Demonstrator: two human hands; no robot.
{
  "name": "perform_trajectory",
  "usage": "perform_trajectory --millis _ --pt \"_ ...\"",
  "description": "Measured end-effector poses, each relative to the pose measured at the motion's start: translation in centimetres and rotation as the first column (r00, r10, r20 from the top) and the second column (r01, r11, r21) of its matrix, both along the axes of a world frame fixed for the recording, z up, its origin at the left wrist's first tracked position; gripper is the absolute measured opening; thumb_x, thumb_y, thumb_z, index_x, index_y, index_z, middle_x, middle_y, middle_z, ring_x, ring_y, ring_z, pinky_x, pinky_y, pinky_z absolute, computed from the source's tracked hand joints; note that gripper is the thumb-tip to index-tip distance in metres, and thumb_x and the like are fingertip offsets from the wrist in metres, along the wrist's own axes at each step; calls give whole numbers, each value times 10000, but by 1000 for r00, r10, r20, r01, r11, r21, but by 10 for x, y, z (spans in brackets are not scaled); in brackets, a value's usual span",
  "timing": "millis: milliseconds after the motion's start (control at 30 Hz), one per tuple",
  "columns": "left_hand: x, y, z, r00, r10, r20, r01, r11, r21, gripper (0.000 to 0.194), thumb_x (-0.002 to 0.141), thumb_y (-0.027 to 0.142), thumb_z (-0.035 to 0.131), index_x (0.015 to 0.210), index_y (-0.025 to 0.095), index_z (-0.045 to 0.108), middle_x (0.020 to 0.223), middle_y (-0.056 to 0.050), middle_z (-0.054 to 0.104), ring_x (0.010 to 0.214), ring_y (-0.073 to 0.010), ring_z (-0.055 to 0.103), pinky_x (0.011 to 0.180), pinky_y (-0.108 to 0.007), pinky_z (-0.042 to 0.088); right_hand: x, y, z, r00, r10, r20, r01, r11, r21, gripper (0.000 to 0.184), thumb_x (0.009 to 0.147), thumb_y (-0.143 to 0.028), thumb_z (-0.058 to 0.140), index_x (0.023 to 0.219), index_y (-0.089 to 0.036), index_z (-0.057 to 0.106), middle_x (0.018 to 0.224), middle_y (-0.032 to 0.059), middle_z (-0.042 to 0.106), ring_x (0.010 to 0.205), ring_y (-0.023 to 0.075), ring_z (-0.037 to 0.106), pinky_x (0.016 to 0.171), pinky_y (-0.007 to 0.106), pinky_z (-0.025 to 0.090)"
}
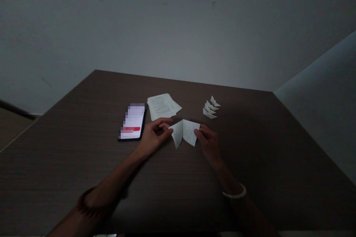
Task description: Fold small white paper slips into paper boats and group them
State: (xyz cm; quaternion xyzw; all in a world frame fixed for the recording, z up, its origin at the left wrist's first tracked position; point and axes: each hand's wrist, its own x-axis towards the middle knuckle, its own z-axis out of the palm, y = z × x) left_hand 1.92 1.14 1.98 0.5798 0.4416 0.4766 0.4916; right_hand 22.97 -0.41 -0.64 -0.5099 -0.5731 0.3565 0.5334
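Observation:
Between my two hands is a small printed sheet of paper (190, 132), creased down the middle so its halves stand at an angle. My left hand (154, 132) pinches its left edge between thumb and fingers. At the opposite edge, my right hand (209, 141) grips the paper with the thumb on the near face. Just beyond my left hand lies a loose stack of printed paper sheets (162, 106). Several small folded paper boats (210, 110) stand in a row past my right hand.
A phone (132, 122) with a lit screen lies left of the paper stack, close to my left hand. Everything rests on a dark brown wooden table (172, 192). Its far edge is near a grey wall (178, 29).

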Motion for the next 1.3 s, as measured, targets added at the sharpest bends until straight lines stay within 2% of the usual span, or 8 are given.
perform_trajectory --millis 200,333,467,567,833,1033,1200,1300 --pt "-1 5 -8 989 135 -68 -130 989 77 229 783 279 693 971 152 671 699 10 617 646 -125 566 636 -255 466 6 2 -2 999 -27 -17 27 999 -33 169 803 -330 657 721 -184 679 825 32 666 734 166 613 655 270 473" --pt "-3 5 -11 973 186 -138 -156 967 200 233 793 270 700 1000 162 696 748 -10 644 668 -135 578 635 -268 479 11 3 -3 996 -91 19 91 996 -23 128 768 -320 701 764 -194 679 730 -5 638 642 142 587 600 253 462" --pt "-6 4 -8 952 193 -236 -70 893 445 187 834 207 659 1012 188 712 817 -33 668 736 -153 598 687 -298 495 19 5 -3 989 -124 78 119 990 70 92 773 -289 703 809 -206 686 780 2 669 679 144 611 629 258 481" --pt "-8 3 -5 938 161 -305 35 835 550 162 857 192 629 990 206 720 875 -49 694 819 -176 613 747 -329 502 25 6 -4 982 -101 161 77 986 149 54 787 -260 687 811 -211 688 877 26 688 754 157 635 662 269 497" --pt "-6 3 -8 921 145 -362 64 860 507 113 863 251 614 892 241 723 880 -52 688 842 -191 611 767 -350 502 24 3 -4 953 -70 296 18 985 173 79 783 -286 691 810 -212 694 807 28 698 688 160 630 637 284 505" --pt "-6 1 -6 946 114 -303 64 852 520 101 857 208 625 899 207 717 883 -53 701 833 -183 633 767 -332 503 15 -3 -1 969 -7 245 -7 998 55 102 777 -295 698 825 -205 700 710 10 682 613 148 620 572 265 492" --pt "-4 -1 -4 955 117 -273 31 875 484 94 866 207 616 877 193 709 873 -47 712 818 -174 650 770 -323 513 13 -8 4 947 254 195 -268 962 47 269 767 -283 697 1031 -228 688 845 18 719 689 150 633 640 280 512" --pt "-4 -2 -3 947 161 -279 -41 920 390 96 851 245 633 830 188 708 848 -42 719 811 -179 656 768 -322 522 14 -6 6 958 180 222 -208 972 112 237 801 -283 664 1031 -231 689 963 40 702 740 147 626 668 283 507"
